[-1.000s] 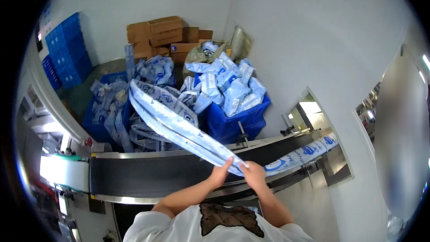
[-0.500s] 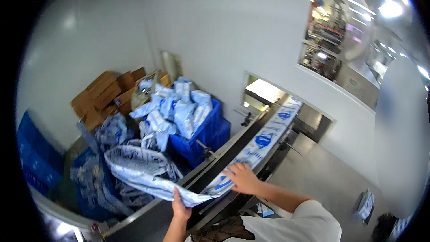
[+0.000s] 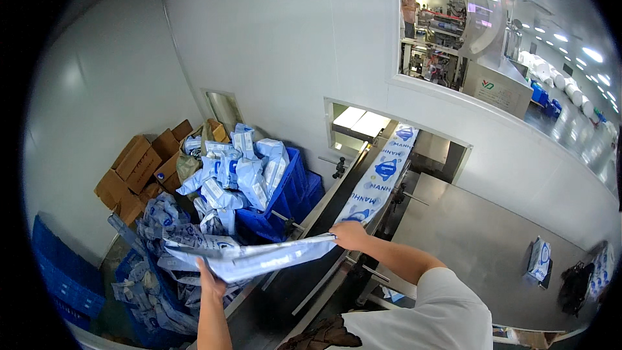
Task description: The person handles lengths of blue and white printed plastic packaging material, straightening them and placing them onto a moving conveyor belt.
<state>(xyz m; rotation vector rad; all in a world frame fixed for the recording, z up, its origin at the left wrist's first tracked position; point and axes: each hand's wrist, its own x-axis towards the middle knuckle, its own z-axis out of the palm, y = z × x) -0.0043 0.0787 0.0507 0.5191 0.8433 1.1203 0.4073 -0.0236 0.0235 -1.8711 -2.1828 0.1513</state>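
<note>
A long strip of white-and-blue printed packaging film (image 3: 272, 259) stretches between my two hands, folded lengthwise. My left hand (image 3: 210, 280) grips its left stretch above the bins, thumb on top. My right hand (image 3: 350, 234) is closed around the other part, over the conveyor (image 3: 330, 210). Beyond my right hand, more flat printed film (image 3: 387, 170) lies along the belt and runs back through a wall opening. Whether it joins the held strip is hidden by my right hand. The held strip's left part drapes toward a bin of crumpled film (image 3: 146, 291).
Filled light-blue packs heap over a blue crate (image 3: 285, 188). Cardboard boxes (image 3: 133, 162) lean by the wall; stacked blue crates (image 3: 65, 266) stand far left. On the steel table (image 3: 466, 220) at right lie a pack (image 3: 539, 259) and a black bundle (image 3: 575, 288). A person (image 3: 409, 3) stands behind the window.
My left hand has moved left with the film, pulling the loop straighter. My right hand has gone from lying on the belt's film to gripping it, and the view has shifted.
</note>
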